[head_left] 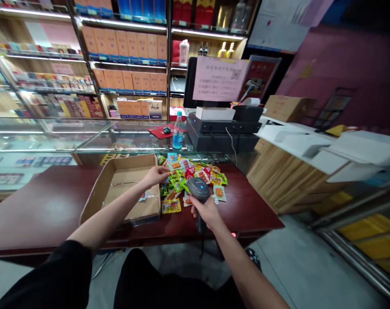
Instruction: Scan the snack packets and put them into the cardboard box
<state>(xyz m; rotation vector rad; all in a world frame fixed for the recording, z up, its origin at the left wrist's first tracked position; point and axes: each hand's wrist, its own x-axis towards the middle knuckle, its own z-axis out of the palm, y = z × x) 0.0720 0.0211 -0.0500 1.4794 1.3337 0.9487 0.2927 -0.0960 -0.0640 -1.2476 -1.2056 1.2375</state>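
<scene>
My right hand (209, 212) is wrapped around the handle of a dark grey barcode scanner (198, 189), held over the front of a snack pile. A small blue light shows on the scanner's head. Many small, bright snack packets (177, 182) lie heaped on the dark red table, several with sausage-like pieces pictured on them. My left hand (155, 177) is at the pile's left edge with its fingers pinched together; whether a packet is between them is hidden. Below my left forearm, a shallow cardboard box (117, 201) stands open, with a small pale-blue packet (143, 196) inside.
The dark red table (30, 201) meets a glass display counter (85, 133) behind it. On the glass stand a bottle of blue liquid (178, 133), a black cash-register unit (220, 128) and a monitor with a pink notice (219, 79). A wooden cabinet (275, 176) stands right.
</scene>
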